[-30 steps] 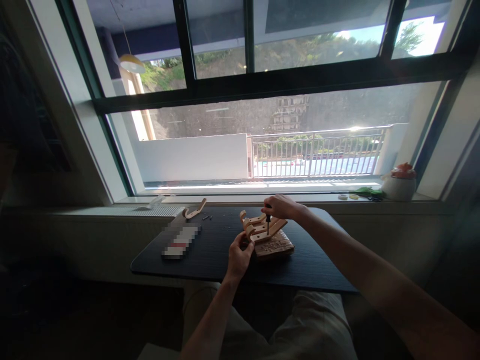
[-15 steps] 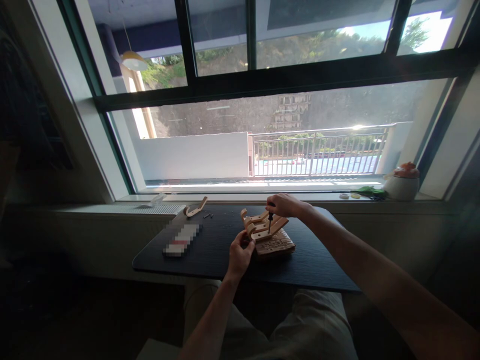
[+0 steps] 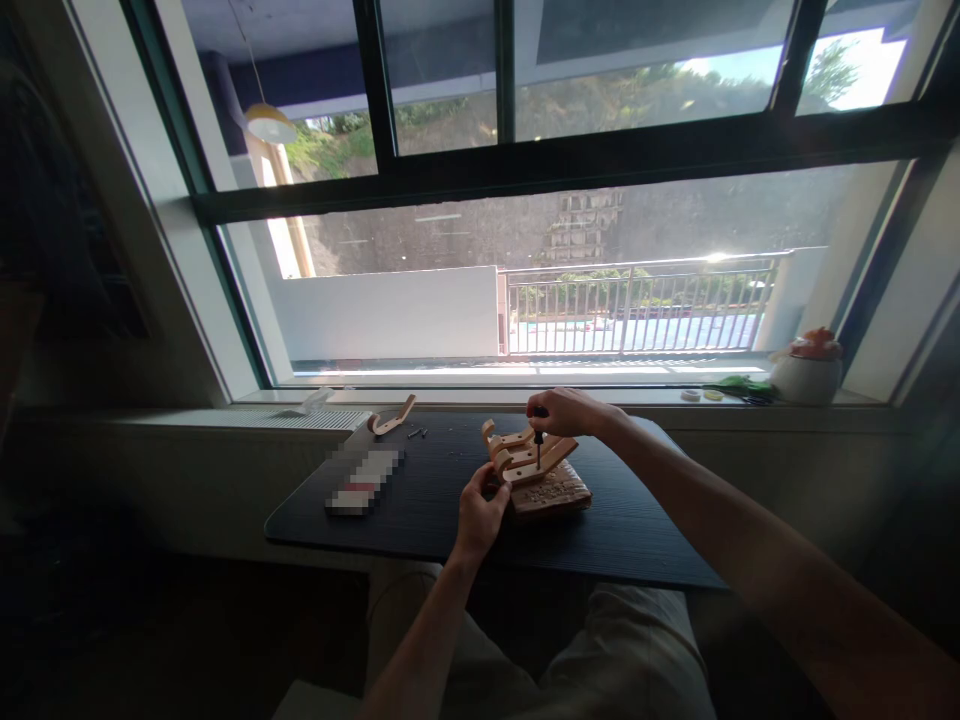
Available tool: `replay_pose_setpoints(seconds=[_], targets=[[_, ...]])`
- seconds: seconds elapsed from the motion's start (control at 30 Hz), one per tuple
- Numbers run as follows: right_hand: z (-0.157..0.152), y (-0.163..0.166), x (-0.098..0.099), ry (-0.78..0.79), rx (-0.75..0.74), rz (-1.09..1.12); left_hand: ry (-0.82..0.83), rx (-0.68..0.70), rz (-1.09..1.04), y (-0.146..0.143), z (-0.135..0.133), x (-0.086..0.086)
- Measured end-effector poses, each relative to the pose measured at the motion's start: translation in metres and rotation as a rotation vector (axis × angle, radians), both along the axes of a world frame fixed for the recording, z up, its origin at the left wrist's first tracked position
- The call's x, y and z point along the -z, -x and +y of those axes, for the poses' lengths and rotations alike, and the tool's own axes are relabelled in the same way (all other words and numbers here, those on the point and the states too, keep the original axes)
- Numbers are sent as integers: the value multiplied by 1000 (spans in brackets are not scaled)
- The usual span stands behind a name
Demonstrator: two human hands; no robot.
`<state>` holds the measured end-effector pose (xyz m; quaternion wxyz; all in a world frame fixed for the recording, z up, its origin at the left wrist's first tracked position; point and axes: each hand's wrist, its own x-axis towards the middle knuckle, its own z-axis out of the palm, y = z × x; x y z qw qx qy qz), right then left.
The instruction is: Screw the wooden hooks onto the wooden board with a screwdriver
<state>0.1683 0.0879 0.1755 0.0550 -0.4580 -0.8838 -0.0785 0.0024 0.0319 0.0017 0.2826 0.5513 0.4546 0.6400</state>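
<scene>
My right hand [image 3: 564, 411] grips the handle of a screwdriver [image 3: 538, 450], which stands upright with its tip on a light wooden hook piece [image 3: 525, 472]. With its fingers closed, my left hand [image 3: 481, 510] holds the curled front end of that same piece. Another curled wooden hook [image 3: 517, 440] lies just behind it, and a straight wooden strip [image 3: 561, 452] runs under them at the right. Beneath everything is a brown block with a bumpy top [image 3: 551, 492]. The screw under the tip is too small to make out.
One loose wooden hook [image 3: 391, 420] lies at the table's back left, with a few small screws [image 3: 417, 433] beside it. A blurred-out flat item [image 3: 365, 482] rests on the dark table [image 3: 435, 500]. On the windowsill stands a white jar [image 3: 806, 375].
The screwdriver handle and my right hand have shifted very slightly to the left. My left hand keeps its hold, and the wooden pieces stay in place.
</scene>
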Motion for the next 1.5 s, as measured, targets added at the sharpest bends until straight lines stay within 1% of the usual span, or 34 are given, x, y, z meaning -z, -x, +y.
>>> replay_pose_setpoints(seconds=[0.2, 0.37, 0.5, 0.63, 0.8, 1.13, 1.27, 1.4, 1.5], targets=[[1, -2, 5, -4, 14, 13, 10, 17, -21, 0, 2, 2], [4, -3, 10, -20, 47, 16, 5, 12, -25, 0, 1, 0], [6, -4, 10, -12, 70, 16, -5, 11, -30, 0, -1, -1], [7, -5, 6, 23, 38, 18, -2, 22, -30, 0, -1, -1], [4, -3, 5, 37, -3, 19, 9, 2, -33, 0, 1, 1], [4, -3, 13, -11, 55, 8, 3, 5, -37, -1, -2, -2], [4, -3, 10, -9, 68, -4, 2, -3, -25, 0, 0, -1], [0, -2, 3, 23, 34, -15, 3, 3, -19, 0, 1, 0], [-1, 1, 2, 31, 9, -18, 6, 3, -20, 0, 1, 1]])
